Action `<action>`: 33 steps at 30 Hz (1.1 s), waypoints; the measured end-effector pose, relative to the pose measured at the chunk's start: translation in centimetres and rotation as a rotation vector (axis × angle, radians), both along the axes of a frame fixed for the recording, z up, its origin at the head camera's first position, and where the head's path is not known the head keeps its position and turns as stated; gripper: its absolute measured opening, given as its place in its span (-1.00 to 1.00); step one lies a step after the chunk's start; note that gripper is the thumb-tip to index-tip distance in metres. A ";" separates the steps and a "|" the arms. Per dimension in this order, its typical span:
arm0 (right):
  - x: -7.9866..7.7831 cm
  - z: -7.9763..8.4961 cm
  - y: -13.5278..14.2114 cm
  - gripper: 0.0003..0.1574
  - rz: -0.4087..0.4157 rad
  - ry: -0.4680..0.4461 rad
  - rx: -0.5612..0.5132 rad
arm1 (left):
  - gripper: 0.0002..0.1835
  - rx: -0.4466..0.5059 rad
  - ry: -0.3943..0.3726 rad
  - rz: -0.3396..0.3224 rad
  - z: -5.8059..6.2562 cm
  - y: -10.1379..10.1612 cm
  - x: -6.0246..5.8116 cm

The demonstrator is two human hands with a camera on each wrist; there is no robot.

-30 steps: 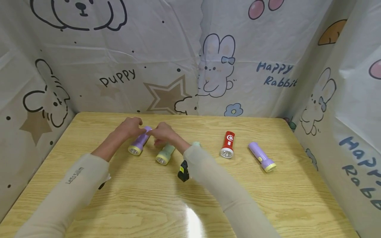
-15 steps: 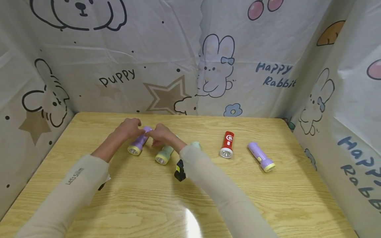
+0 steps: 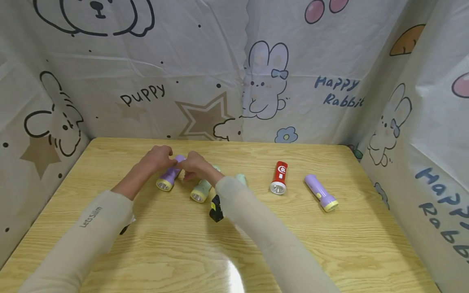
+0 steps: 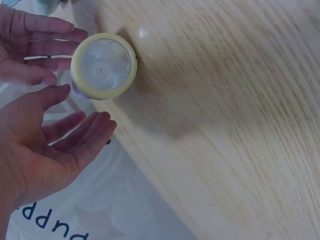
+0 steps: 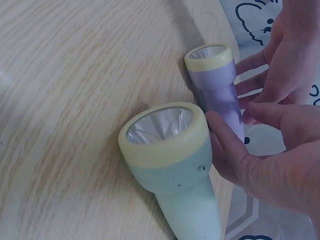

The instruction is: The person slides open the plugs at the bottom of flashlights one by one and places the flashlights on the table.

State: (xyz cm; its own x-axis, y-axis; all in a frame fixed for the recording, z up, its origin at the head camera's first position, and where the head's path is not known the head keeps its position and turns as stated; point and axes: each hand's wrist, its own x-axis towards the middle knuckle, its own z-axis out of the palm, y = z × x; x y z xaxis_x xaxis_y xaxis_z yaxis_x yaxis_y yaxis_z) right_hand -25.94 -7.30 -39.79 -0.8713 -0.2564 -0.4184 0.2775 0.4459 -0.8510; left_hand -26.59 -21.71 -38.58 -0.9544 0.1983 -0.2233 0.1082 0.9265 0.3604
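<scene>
Tabletop [image 3: 165, 256]: purple flashlight [image 3: 170, 176] seemingly flat, lens [image 3: 164, 185] nearward.

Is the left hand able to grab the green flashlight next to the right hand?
Probably not straight across: the left hand seems blocked by the nearest purple flashlight and the right hand, which are between it and the green flashlight. Going round the near side might work.

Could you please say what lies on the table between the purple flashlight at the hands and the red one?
The head view shows a green flashlight partly behind the right arm and a green object partly behind that sleeve.
</scene>
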 end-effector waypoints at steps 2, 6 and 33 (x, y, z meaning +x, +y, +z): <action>0.0 0.0 -0.1 -0.72 -0.006 -0.005 -0.003 | -0.45 -0.005 -0.001 0.002 0.0 -0.1 0.0; 0.0 0.1 -0.4 -0.65 -0.025 -0.020 0.008 | -0.45 -0.009 -0.004 0.000 0.0 -0.1 -0.1; -0.1 0.3 -1.6 -0.47 -0.173 -0.103 -0.029 | -0.53 0.184 -0.107 0.008 -0.6 -0.6 -0.1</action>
State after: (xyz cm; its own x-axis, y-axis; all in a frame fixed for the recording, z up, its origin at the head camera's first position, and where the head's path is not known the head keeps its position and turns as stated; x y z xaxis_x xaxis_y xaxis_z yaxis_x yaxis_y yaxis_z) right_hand -26.05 -8.93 -39.46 -0.8564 -0.1195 -0.5024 0.4343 0.3597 -0.8259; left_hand -26.74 -22.29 -39.19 -0.9287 0.2375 -0.2846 0.0530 0.8449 0.5323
